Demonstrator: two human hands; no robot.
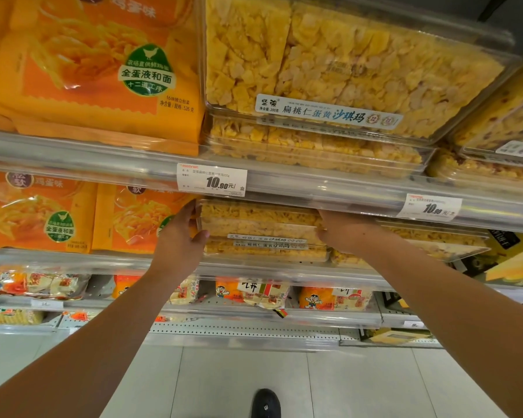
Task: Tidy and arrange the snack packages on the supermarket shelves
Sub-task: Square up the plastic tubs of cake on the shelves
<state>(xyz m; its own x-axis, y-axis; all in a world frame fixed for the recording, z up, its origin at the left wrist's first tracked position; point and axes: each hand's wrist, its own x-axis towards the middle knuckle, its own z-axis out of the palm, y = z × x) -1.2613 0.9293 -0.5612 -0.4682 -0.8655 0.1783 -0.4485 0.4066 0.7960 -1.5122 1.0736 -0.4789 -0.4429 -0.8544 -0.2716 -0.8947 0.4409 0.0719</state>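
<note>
Fingers of the left hand (pixel 178 236) are curling round the left end of a stack of clear snack boxes (pixel 261 229), thumb lying across the front corner. The right hand (pixel 341 232) is gripping the right end; its fingertips are disappearing behind the boxes, so how far they are wrapping is hard to tell. Both grips are closing on the stack from opposite ends, forearms reaching up and forward, converging towards it.

The stack is sitting on the middle shelf (pixel 73 260), lying flat, long axis running left to right along the shelf edge, label strips facing outward. Its top is being cut off by the shelf rail above, where a price tag (pixel 212 180) is hanging. Label print on these boxes is blurring. More clear boxes (pixel 338 64) are lying on the upper shelf, beside orange bags (pixel 88 70). Below, a black shoe (pixel 265 404) is showing on the floor, partly cropped.
</note>
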